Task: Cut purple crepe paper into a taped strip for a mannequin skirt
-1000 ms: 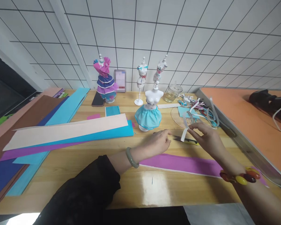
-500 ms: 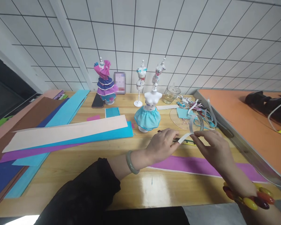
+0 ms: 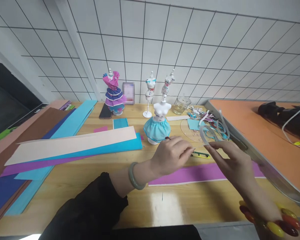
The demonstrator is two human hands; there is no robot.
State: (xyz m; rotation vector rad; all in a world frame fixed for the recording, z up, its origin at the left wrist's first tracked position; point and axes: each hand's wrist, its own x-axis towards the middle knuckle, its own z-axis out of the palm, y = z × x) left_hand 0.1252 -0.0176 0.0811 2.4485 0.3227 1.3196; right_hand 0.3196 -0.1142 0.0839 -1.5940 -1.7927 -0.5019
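My left hand (image 3: pixel 172 155) is closed, thumb and fingers pinched together above the table; what lies between the fingertips is too small to make out. A small dark red tip shows by its knuckles. To its right, my right hand (image 3: pixel 233 160) pinches a curled band of whitish tape (image 3: pixel 202 134), which loops upward from the fingertips. The two hands are apart. Below and between them lies a yellow-and-black cutter knife (image 3: pixel 200 155). A long purple strip (image 3: pixel 182 175) with a white lower edge lies flat, partly hidden beneath my hands. Behind my left hand stands a white mannequin in a light blue skirt (image 3: pixel 157 129).
Long coloured sheets (image 3: pixel 77 146) overlap on the left. A dressed mannequin (image 3: pixel 113 93), a dark phone (image 3: pixel 105 111), a framed display (image 3: pixel 128 93), two slim mannequins (image 3: pixel 150 90) and a glass jar (image 3: pixel 182 105) stand at the back. Scraps (image 3: pixel 221 128) lie right, beside an orange surface (image 3: pixel 240 123).
The white tape end that stretched between my hands no longer shows there. My left hand has closed more tightly, and the cutter knife is more visible. The view has tilted up slightly.
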